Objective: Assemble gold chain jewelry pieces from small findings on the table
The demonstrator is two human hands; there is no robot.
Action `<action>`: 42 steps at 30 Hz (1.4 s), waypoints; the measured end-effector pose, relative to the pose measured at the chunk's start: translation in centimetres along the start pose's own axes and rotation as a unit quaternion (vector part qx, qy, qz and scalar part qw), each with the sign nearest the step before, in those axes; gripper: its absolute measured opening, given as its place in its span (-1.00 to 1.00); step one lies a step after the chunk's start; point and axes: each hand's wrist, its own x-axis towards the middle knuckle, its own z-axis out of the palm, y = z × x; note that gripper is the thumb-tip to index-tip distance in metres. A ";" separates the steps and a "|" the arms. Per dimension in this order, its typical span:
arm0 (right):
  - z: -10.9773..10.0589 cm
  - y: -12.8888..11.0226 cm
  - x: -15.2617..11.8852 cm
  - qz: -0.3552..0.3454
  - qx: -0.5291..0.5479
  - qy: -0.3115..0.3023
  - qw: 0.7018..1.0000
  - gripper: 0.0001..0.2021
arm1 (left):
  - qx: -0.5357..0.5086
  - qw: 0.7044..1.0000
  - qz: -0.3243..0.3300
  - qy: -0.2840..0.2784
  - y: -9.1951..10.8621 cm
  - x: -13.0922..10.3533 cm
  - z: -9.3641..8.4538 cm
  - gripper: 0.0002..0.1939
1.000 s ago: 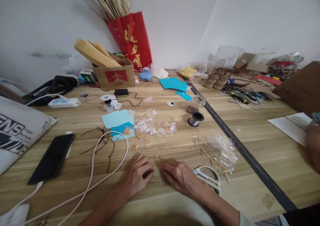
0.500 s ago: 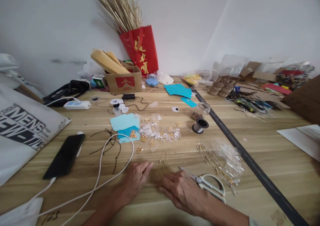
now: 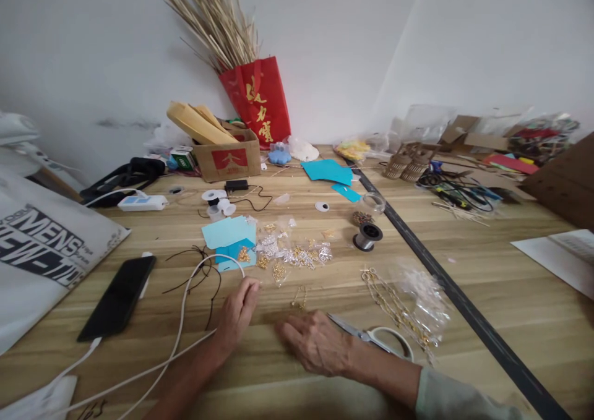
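My left hand (image 3: 237, 312) is over the middle of the table, its fingers curled and pressed together near small piles of gold beads (image 3: 262, 263). What it pinches, if anything, is too small to see. My right hand (image 3: 320, 344) rests low over the wood with blurred fingertips, so its grip is unclear. Just beyond it lies a thin gold chain (image 3: 299, 297). White-handled scissors (image 3: 392, 341) are partly hidden behind my right wrist. Silver and gold findings (image 3: 306, 256) are spread in small bags farther back. Longer gold chains (image 3: 392, 305) lie to the right.
A white cable (image 3: 183, 312) loops beside my left arm, near a black phone (image 3: 116, 297). A wire spool (image 3: 366, 237) stands behind the chains, near clear plastic bags (image 3: 427, 299). Blue cards (image 3: 229, 231) lie left of the beads. A red bag (image 3: 260, 101) stands at the wall.
My left hand has moved away from me and a little left, toward the bead piles. My right hand has shifted slightly left. The thin gold chain now lies more bunched up.
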 end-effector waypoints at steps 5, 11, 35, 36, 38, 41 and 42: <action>0.8 0.3 -0.3 -0.018 -0.004 0.016 1.000 -0.94 | -0.002 0.997 0.075 -0.018 0.2 0.6 0.2 -0.77; 1.1 1.2 -0.7 -0.007 0.014 0.043 0.999 -0.95 | 0.041 0.979 0.196 -0.047 0.7 2.5 2.1 -0.73; 1.5 2.1 -0.8 0.002 0.056 0.054 0.997 -0.93 | 0.197 0.943 0.257 -0.077 1.1 9.9 5.4 -0.84; 1.5 2.1 -0.8 -0.008 0.053 0.056 0.997 -0.94 | 0.199 0.943 0.255 -0.081 1.2 9.9 5.3 -0.84; 1.4 2.0 -0.6 -0.032 0.047 0.056 0.997 -0.94 | 0.210 0.941 0.251 -0.085 1.3 10.0 5.3 -0.84; 1.2 1.9 -0.4 -0.052 0.037 0.048 0.997 -0.93 | 0.232 0.935 0.254 -0.084 1.5 10.1 5.3 -0.85; 1.1 1.9 -0.3 -0.052 0.034 0.044 0.997 -0.93 | 0.237 0.934 0.255 -0.083 1.5 10.2 5.4 -0.86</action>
